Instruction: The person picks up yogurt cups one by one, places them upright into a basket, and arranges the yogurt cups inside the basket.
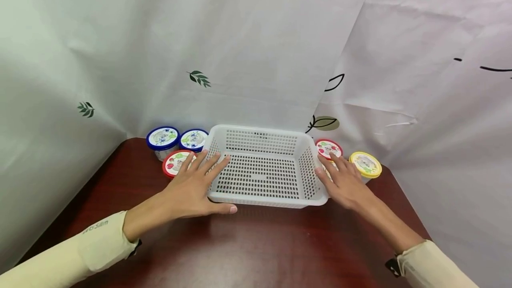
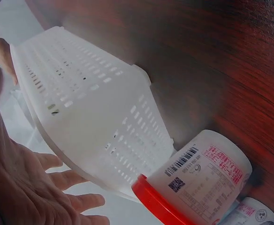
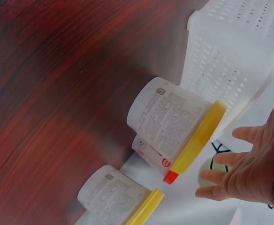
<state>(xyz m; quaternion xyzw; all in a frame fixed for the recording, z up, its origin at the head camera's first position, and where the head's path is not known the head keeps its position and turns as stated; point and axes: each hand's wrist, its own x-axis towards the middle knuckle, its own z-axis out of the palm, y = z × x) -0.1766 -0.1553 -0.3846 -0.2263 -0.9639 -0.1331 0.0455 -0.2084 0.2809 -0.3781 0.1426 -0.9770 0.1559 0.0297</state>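
A white perforated plastic basket (image 1: 260,177) stands upright on the dark red table, with nothing inside it. My left hand (image 1: 192,190) is spread over its left end, fingers straight and thumb by the near left corner. Over the right end is my right hand (image 1: 345,182), its fingers extended. Whether either hand touches the rim, I cannot tell. Under the left hand is a red-lidded tub (image 1: 173,166), also seen as a white printed tub (image 2: 207,176) in the left wrist view. A yellow-lidded tub (image 3: 174,119) stands close to the basket's right end, partly hidden by my right hand in the head view.
Two blue-lidded tubs, one at the far left (image 1: 163,138) and one beside it (image 1: 194,139), stand near the back. Right of the basket are another red-lidded tub (image 1: 329,148) and another yellow-lidded tub (image 1: 366,164). A pale printed sheet (image 1: 256,57) hangs behind the table.
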